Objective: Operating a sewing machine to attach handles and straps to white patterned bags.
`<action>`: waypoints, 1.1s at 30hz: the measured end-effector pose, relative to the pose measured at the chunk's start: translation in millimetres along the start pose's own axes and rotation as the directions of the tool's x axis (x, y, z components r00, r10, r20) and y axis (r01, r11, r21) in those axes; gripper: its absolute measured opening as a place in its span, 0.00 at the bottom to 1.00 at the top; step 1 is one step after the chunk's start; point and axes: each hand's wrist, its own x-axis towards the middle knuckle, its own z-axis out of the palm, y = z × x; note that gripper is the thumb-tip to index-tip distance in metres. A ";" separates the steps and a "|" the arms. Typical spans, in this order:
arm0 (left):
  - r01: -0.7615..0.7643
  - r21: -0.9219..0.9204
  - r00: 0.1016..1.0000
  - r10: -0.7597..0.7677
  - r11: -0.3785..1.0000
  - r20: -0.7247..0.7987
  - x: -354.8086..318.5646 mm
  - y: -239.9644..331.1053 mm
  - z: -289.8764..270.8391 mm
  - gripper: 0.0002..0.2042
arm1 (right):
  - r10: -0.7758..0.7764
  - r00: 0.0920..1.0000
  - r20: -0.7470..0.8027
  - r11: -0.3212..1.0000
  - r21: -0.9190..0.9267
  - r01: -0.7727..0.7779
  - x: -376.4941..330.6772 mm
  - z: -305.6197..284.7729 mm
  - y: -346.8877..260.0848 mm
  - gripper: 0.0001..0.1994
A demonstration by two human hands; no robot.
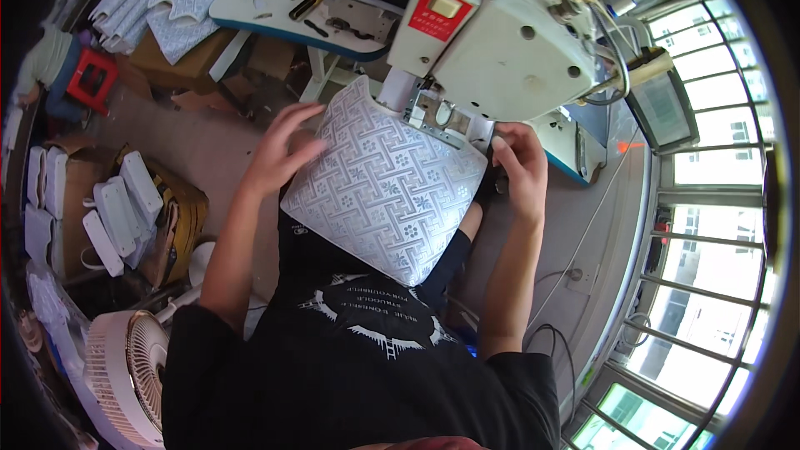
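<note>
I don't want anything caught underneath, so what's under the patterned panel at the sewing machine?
Beyond the lower edges of the patterned panel, black clothing and part of a bare leg show. Whatever lies directly under its middle is covered, so I can't tell.

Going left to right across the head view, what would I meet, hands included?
White electric fan, left hand, patterned fabric panel, right hand, dark-framed screen.
</note>
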 end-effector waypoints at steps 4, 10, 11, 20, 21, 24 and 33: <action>0.642 -0.595 0.712 -0.663 0.483 0.230 -93.8 -106.4 10.6 0.38 | -0.281 0.894 -0.348 0.899 0.230 0.372 -26.1 13.5 -39.9 0.11; 0.555 -0.830 0.777 -0.390 0.053 0.495 -139.7 -89.7 37.0 0.39 | -0.483 0.757 -0.441 0.811 0.100 0.576 -18.6 30.4 -101.2 0.14; 0.539 -0.837 0.792 -0.398 0.098 0.463 -142.0 -90.3 39.2 0.37 | -0.464 0.770 -0.438 0.812 0.138 0.567 -15.9 31.8 -104.1 0.14; 0.543 -0.774 0.814 -0.430 0.325 0.390 -140.7 -65.9 18.5 0.35 | -0.317 0.858 -0.405 0.840 0.299 0.452 -1.2 27.5 -121.8 0.14; 0.551 -0.772 0.807 -0.438 0.317 0.396 -144.8 -65.2 18.4 0.35 | -0.281 0.873 -0.399 0.854 0.310 0.417 0.1 26.4 -119.9 0.13; 0.551 -0.769 0.804 -0.455 0.325 0.384 -147.3 -62.7 21.2 0.34 | -0.577 0.780 -0.243 0.758 0.195 0.622 -5.2 9.1 -73.7 0.11; 0.573 -0.755 0.787 -0.471 0.318 0.398 -146.5 -21.3 24.8 0.35 | -0.423 0.828 -0.368 0.801 0.276 0.531 -45.8 18.5 -47.2 0.06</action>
